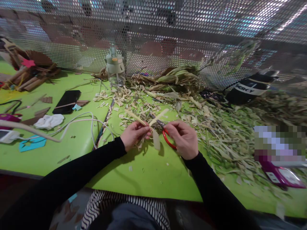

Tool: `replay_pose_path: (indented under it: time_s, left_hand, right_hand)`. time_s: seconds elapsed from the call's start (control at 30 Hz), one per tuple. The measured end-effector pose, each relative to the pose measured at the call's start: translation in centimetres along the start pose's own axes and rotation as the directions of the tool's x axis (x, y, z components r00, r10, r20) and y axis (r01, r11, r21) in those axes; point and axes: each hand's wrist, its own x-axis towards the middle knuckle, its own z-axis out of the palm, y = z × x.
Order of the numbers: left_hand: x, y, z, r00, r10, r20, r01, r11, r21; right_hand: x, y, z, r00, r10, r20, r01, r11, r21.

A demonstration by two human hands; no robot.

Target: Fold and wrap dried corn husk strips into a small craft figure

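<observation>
Pale husk strips spread out in several directions from the pinched fingers of my left hand. Just to the right, my right hand is closed on scissors with red handles. The dark scissor blades point up and left, behind or against the strips; whether they touch cannot be made out. Both hands are above the green table, near its front edge. Behind them lie scattered husk scraps.
Dried husks and a clear bottle stand along the perforated metal screen. A black bottle and leafy scraps are on the right. At left are a phone, white cables, crumpled tissue and brown rolls.
</observation>
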Motion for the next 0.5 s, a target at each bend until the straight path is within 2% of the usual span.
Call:
replay_pose_path:
  time_s: [0.03,0.1,0.17,0.23,0.3,0.37,0.5]
  left_hand:
    - [-0.1,-0.4,0.0,0.998,-0.005,0.06,0.003,0.999,0.039]
    - [-0.4,-1.1,0.1,0.987,-0.009,0.16,-0.011,0.992,0.123]
    - [-0.7,-1.6,0.2,0.975,-0.007,0.224,-0.033,0.984,0.176]
    - [-0.9,-1.8,0.3,0.973,-0.01,0.233,-0.031,0.984,0.173]
    - [-0.9,-1.5,0.5,0.979,-0.019,0.201,-0.007,0.992,0.129]
    - [-0.7,-1.1,0.5,0.988,-0.022,0.154,0.012,0.998,0.065]
    - [-0.5,-0.5,0.1,0.993,-0.025,0.115,0.032,0.998,-0.054]
  right_hand:
    - [0.1,-0.1,0.2,0.999,-0.031,0.008,0.031,0.997,-0.075]
    - [0.1,-0.2,0.9,0.991,-0.093,0.099,0.112,0.974,-0.198]
    - [-0.1,-0.3,1.6,0.975,-0.113,0.189,0.159,0.956,-0.245]
    - [-0.4,-0.4,1.9,0.977,-0.044,0.21,0.084,0.979,-0.185]
    - [-0.5,-0.4,1.9,0.979,0.078,0.189,-0.073,0.997,-0.033]
    - [-0.4,-0.5,1.7,0.971,0.168,0.169,-0.188,0.976,0.11]
    - [0.0,-0.4,1.3,0.959,0.228,0.168,-0.263,0.937,0.228]
